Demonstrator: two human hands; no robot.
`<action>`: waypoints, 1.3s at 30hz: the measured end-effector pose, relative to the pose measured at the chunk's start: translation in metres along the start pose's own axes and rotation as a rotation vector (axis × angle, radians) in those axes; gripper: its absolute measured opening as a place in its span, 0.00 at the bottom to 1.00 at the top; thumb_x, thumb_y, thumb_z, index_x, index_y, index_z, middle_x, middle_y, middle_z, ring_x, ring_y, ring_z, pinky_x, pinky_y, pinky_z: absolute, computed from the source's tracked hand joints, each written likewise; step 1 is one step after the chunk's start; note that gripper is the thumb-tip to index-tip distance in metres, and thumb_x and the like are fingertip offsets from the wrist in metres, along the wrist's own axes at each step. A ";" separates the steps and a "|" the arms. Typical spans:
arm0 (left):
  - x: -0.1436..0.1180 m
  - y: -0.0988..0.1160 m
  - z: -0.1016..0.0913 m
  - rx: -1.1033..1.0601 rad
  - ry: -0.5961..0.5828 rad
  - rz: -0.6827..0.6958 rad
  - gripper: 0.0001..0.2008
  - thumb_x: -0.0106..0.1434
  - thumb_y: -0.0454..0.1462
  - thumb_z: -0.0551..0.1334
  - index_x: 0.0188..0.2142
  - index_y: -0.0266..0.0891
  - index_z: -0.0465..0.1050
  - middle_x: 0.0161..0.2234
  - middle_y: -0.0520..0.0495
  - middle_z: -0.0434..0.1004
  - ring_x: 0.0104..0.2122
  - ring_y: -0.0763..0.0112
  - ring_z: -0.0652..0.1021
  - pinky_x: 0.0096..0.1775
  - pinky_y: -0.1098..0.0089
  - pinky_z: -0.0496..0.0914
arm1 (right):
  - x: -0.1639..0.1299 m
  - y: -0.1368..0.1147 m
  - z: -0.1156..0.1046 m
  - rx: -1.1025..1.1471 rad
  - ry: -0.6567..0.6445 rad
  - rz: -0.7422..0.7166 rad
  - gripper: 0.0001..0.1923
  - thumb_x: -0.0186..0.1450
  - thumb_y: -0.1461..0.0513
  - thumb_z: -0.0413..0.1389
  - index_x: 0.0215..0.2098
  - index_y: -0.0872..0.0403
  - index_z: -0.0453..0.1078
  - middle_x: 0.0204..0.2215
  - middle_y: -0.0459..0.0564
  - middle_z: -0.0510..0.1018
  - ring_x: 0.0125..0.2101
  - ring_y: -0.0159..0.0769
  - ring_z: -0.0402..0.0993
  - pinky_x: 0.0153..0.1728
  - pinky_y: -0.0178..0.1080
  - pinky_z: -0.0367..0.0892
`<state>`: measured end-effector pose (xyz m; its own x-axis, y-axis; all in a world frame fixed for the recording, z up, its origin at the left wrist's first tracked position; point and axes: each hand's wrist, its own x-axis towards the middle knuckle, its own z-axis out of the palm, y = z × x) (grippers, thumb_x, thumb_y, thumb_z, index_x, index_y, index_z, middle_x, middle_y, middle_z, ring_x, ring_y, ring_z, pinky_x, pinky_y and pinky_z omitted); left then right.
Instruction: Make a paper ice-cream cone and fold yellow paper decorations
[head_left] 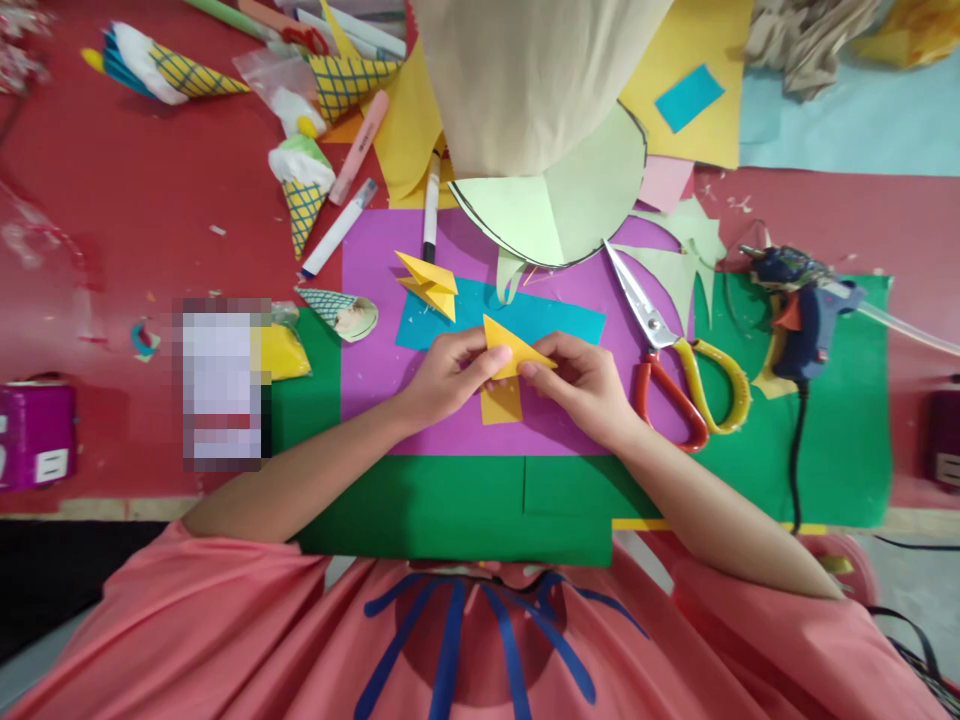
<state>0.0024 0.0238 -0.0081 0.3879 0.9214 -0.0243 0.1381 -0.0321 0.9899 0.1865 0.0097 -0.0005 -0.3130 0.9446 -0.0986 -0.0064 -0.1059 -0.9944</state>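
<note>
Between my two hands is a small yellow paper triangle (pixel 504 346), folded, with one point up and one toward the right. My left hand (pixel 454 372) pinches its left side, thumb on top. My right hand (pixel 581 378) grips the right corner between thumb and fingers. Beneath it a yellow paper strip (pixel 501 402) lies on the purple sheet (pixel 420 420). Just beyond my hands lies a blue paper strip (pixel 559 322), with a folded yellow paper piece (pixel 429 285) at its left end.
Scissors (pixel 660 340) with red and yellow handles lie open at the right, near a glue gun (pixel 814 315) with a cord. A pale green paper disc (pixel 570 205) is beyond, partly under a beige shape. Paper cones (pixel 304 190) and markers (pixel 337 230) lie at the left.
</note>
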 end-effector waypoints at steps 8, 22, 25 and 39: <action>0.000 0.002 -0.001 0.176 -0.061 0.052 0.13 0.61 0.41 0.63 0.24 0.36 0.72 0.21 0.54 0.72 0.21 0.79 0.70 0.24 0.76 0.62 | 0.004 -0.004 0.000 0.273 0.066 0.088 0.12 0.58 0.57 0.66 0.29 0.54 0.69 0.21 0.41 0.74 0.20 0.24 0.67 0.24 0.32 0.65; -0.002 0.002 0.001 0.118 -0.065 -0.062 0.17 0.62 0.47 0.61 0.24 0.36 0.72 0.21 0.51 0.74 0.21 0.77 0.72 0.24 0.76 0.65 | 0.001 0.001 -0.005 0.181 0.044 0.095 0.12 0.64 0.54 0.60 0.33 0.55 0.72 0.23 0.44 0.77 0.22 0.27 0.72 0.27 0.34 0.70; -0.002 0.001 0.001 0.065 -0.066 -0.105 0.20 0.63 0.50 0.61 0.25 0.36 0.72 0.21 0.51 0.74 0.20 0.79 0.72 0.23 0.77 0.66 | 0.001 0.003 -0.005 0.188 0.040 0.081 0.11 0.67 0.54 0.58 0.33 0.54 0.73 0.25 0.45 0.78 0.24 0.28 0.74 0.28 0.34 0.70; -0.001 0.003 0.000 0.017 -0.119 -0.111 0.29 0.64 0.56 0.55 0.18 0.37 0.63 0.14 0.54 0.63 0.15 0.82 0.62 0.17 0.77 0.57 | -0.001 0.006 -0.007 0.219 -0.088 0.045 0.10 0.69 0.58 0.53 0.32 0.54 0.72 0.30 0.47 0.80 0.27 0.30 0.75 0.34 0.36 0.70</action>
<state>0.0020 0.0227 -0.0055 0.4746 0.8673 -0.1504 0.2013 0.0594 0.9777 0.1937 0.0104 -0.0062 -0.3991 0.9078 -0.1291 -0.1931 -0.2209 -0.9560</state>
